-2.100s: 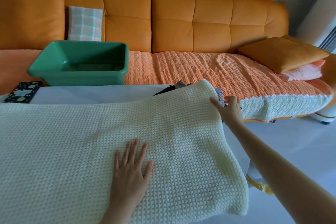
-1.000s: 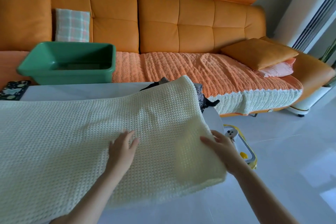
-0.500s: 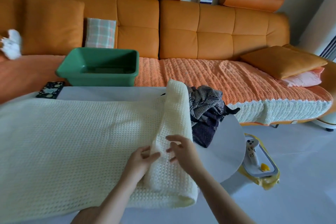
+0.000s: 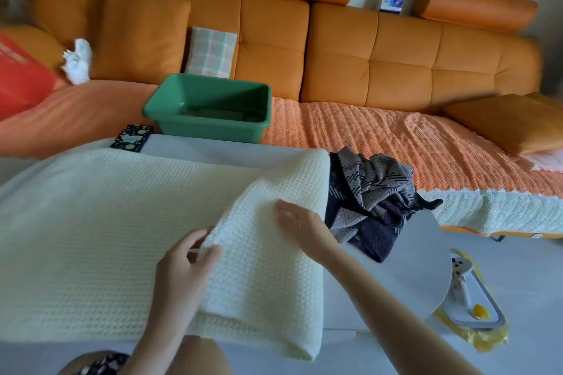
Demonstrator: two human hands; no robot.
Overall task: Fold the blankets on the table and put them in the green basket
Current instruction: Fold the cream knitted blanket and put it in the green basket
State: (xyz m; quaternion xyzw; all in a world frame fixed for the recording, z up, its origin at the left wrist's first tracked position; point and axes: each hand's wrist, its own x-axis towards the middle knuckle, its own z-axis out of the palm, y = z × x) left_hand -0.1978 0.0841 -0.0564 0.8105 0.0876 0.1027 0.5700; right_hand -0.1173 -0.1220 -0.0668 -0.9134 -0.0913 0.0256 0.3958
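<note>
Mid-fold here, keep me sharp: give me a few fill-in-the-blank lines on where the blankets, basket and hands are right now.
1. The left hand pinches the cream blanket at its folded edge and the right hand rests on the fold, so the count of hands touching it is ____.
2. The dark patterned blanket lies crumpled on the table, to the ____ of the cream blanket.
3. The green basket is ____ inside.
4. It sits on a sofa coloured ____.

Missing words: two; right; empty; orange.
</note>
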